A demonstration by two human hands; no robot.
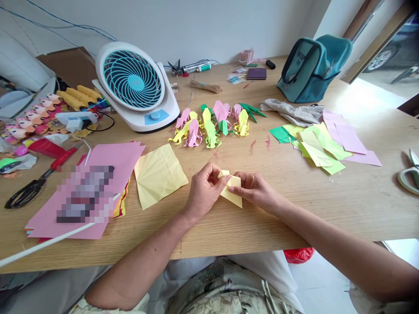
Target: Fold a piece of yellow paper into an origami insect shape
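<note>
A small folded piece of pale yellow paper (234, 198) is held between both hands, just above the wooden table. My left hand (207, 185) is closed, pinching the paper's left and upper part with thumb and fingers. From the other side my right hand (253, 189) grips its right edge, thumb on top. To the left of my left hand lies a creased yellow sheet (160, 174), unfolded flat. Beyond the hands stands a group of folded paper figures in pink, yellow and green, among them a pink figure (194, 133) and a yellow-green figure (209, 128).
Cut sheets of green and yellow paper (319, 146) lie at right beside a grey cloth (291, 111). Scissors (409, 174) rest at the far right. A white fan (137, 87), pink paper stack (108, 161) and white cable (49, 242) occupy the left. A teal bag (314, 67) stands behind.
</note>
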